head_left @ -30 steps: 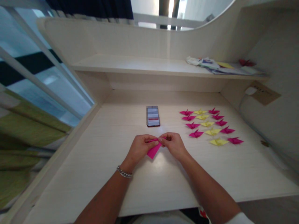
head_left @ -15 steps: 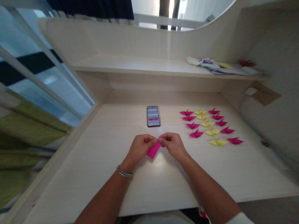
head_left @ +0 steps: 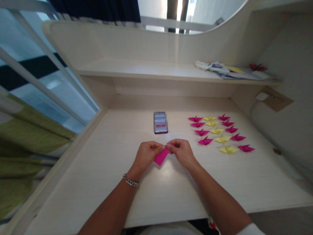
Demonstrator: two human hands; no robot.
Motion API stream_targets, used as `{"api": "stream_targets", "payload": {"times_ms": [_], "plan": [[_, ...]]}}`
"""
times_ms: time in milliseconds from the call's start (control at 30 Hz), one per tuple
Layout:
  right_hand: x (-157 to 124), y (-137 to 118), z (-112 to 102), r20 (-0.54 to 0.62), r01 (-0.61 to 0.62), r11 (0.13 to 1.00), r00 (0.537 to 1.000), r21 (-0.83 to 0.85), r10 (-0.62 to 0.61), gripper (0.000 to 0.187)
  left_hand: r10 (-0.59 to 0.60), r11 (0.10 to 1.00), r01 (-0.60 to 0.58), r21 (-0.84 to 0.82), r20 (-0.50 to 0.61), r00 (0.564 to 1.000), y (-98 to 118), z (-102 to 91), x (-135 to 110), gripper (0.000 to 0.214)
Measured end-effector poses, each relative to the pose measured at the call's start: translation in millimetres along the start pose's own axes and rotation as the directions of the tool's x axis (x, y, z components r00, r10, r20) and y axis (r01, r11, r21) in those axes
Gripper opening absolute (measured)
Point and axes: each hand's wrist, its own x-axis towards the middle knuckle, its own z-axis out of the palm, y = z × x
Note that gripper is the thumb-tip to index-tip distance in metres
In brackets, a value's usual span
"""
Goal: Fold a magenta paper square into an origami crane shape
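A piece of bright pink origami paper (head_left: pixel 160 158) is pinched between both hands above the desk. My left hand (head_left: pixel 149 153) grips its upper left side, thumb on top and fingers curled. At the upper right corner, my right hand (head_left: pixel 180 150) pinches the paper between thumb and fingers, close to the left fingertips. The lower part of the paper hangs down toward me as a flat, folded-looking shape; the fingers hide its top. Just beyond the hands lies a phone (head_left: pixel 160 122) with its screen lit and blurred.
Folded paper cranes stand in columns on the right, pink ones (head_left: pixel 205 141) and yellow ones (head_left: pixel 222 139). A shelf (head_left: pixel 146 70) spans the back, bearing papers (head_left: pixel 220 67) and a dark red folded piece (head_left: pixel 258 67). A plug with a cable (head_left: pixel 262 96) sits in the right wall.
Almost nothing differs. The pink paper's lower end has shifted very slightly up and to the right, while both hands keep their pinch.
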Motion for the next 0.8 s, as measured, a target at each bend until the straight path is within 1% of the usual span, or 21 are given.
{"api": "stream_targets", "payload": {"times_ms": [67, 200, 333, 467, 567, 667, 800], "plan": [[0.2, -0.1, -0.4, -0.001, -0.004, 1.0, 1.0, 0.003, 0.004, 0.02, 0.001, 1.0, -0.001, -0.006, -0.001, 1.0, -1.5, -1.1, 1.0, 0.024], [0.3, 0.5, -0.2, -0.004, -0.009, 1.0, 1.0, 0.009, 0.01, 0.02, 0.044, 0.999, -0.044, 0.027, -0.011, 0.999, -1.9, -1.4, 1.5, 0.023], [0.3, 0.8, -0.5, 0.011, -0.023, 1.0, 1.0, 0.005, 0.023, 0.023, 0.071, 0.996, -0.069, 0.054, -0.034, 0.997, 0.4, -0.1, -0.1, 0.021], [0.0, 0.6, -2.0, 0.065, -0.005, 0.998, 0.998, -0.063, 0.009, 0.022, 0.076, 0.994, -0.074, 0.085, -0.026, 0.997, 0.2, -1.4, -0.6, 0.02], [-0.5, 0.7, -2.9, 0.102, 0.028, 0.991, 0.995, -0.133, -0.015, 0.02, 0.062, 0.993, -0.063, 0.102, 0.018, 0.998, 0.2, -3.9, -0.1, 0.021], [-0.9, 0.9, -3.1, 0.071, 0.047, 0.985, 0.997, -0.163, -0.036, 0.019, 0.041, 0.995, -0.046, 0.087, 0.052, 0.998, 2.8, -6.4, -0.2, 0.022], [-1.5, -0.2, -3.0, 0.022, 0.035, 0.988, 0.999, -0.153, -0.032, 0.021, 0.053, 0.996, -0.054, 0.076, 0.02, 0.998, 7.3, -8.4, -1.3, 0.021]]}}
